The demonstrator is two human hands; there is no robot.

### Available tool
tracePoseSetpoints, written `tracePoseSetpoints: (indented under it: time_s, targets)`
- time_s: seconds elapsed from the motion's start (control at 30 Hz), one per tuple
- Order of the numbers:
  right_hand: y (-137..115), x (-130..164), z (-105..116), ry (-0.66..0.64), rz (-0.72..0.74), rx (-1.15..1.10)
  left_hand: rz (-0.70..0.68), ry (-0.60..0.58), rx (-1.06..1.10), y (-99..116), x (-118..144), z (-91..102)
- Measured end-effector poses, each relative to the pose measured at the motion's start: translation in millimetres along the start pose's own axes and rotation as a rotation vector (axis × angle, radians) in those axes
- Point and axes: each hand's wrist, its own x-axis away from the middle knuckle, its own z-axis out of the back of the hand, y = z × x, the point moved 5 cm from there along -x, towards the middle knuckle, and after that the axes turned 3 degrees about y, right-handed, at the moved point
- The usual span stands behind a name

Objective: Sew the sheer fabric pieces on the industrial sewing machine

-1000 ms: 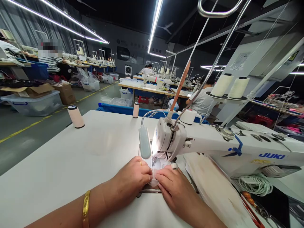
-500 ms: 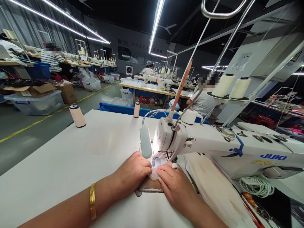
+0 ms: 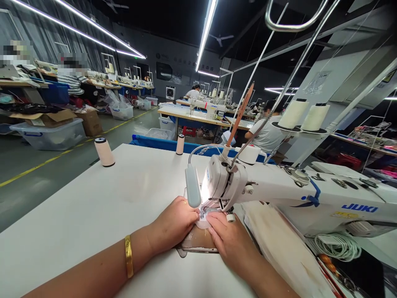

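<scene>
Thread cone [image 3: 104, 152] stands far left of the sewing machine [image 3: 279, 194] on the white table [image 3: 77, 215], second small spool [image 3: 180, 144] behind it at table's far edge. Left hand [image 3: 172, 223], gold bangle [image 3: 129, 256] on wrist, fingers curled, pressing a small white fabric piece [image 3: 203, 222] flat just left of the machine's needle. Right hand [image 3: 231, 240] pinches the same piece from the right, under the machine head. Lamp [image 3: 192, 191] hangs just left of the head. White cord coil [image 3: 339, 245] lies below the machine's right end.
</scene>
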Motion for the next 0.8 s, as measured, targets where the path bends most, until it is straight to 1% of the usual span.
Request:
tracePoseSetpoints:
  time_s: [0.07,0.13,0.2,0.27,0.37,0.47,0.53,0.63,0.7,0.8]
  targets:
    - [0.7,0.2,0.8,0.008,-0.001,-0.002,0.048,-0.049,0.015,-0.7,-1.6,3.1]
    - [0.4,0.6,3.1,0.033,0.014,-0.001,0.125,-0.098,0.004,-2.0,-2.4,6.2]
    - [-2.5,1.1,6.8,0.071,0.059,-0.008,0.192,-0.128,-0.037,-1.6,-2.5,8.9]
    - [-8.2,1.5,11.5,0.106,0.124,-0.035,0.214,-0.146,-0.106,2.1,-2.3,11.5]
    - [-18.9,1.9,17.4,0.115,0.204,-0.111,0.177,-0.193,-0.16,13.0,-2.5,15.7]
    - [-23.6,2.1,16.6,0.03,0.18,-0.133,0.133,-0.243,-0.05,22.1,-1.9,21.4]
    - [-22.3,3.3,14.2,-0.028,0.15,-0.085,0.147,-0.273,0.036,21.5,0.2,23.2]
    - [-16.7,5.3,14.3,-0.037,0.127,-0.017,0.169,-0.309,0.075,13.8,5.3,18.7]
    - [-13.3,5.8,17.5,-0.006,0.116,-0.016,0.127,-0.299,0.091,10.7,7.9,12.8]
    - [-14.4,5.9,24.2,0.05,0.139,-0.06,0.042,-0.203,0.14,11.7,9.3,6.3]
